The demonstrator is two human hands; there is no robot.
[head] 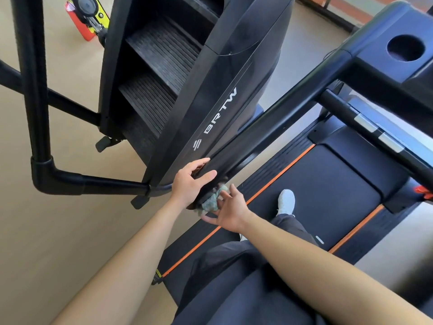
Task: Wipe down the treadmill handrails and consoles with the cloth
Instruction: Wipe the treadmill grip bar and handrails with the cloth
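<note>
A black stair-climbing machine (187, 90) fills the space above and to the left of the hands, its side panel running down to a narrow end just beside the left hand. To the right of the hands a treadmill belt (328, 191) is seen, edged by orange stripes, with open belt surface beyond the right hand as far as a white shoe (287, 201). The treadmill console (398, 50) (with a round cup recess) lies far up and right of the hands. From it the black handrail (276, 123) slopes down to its end between the two hands. Bare wooden floor (70, 231) lies left of the left forearm. The left hand (189, 184) is laid over the rail's end, fingers curled loosely around it. The right hand (230, 213) is spread open, fingertips touching the crumpled green cloth (212, 201), which is pressed against the underside of the rail end, between both hands.
</note>
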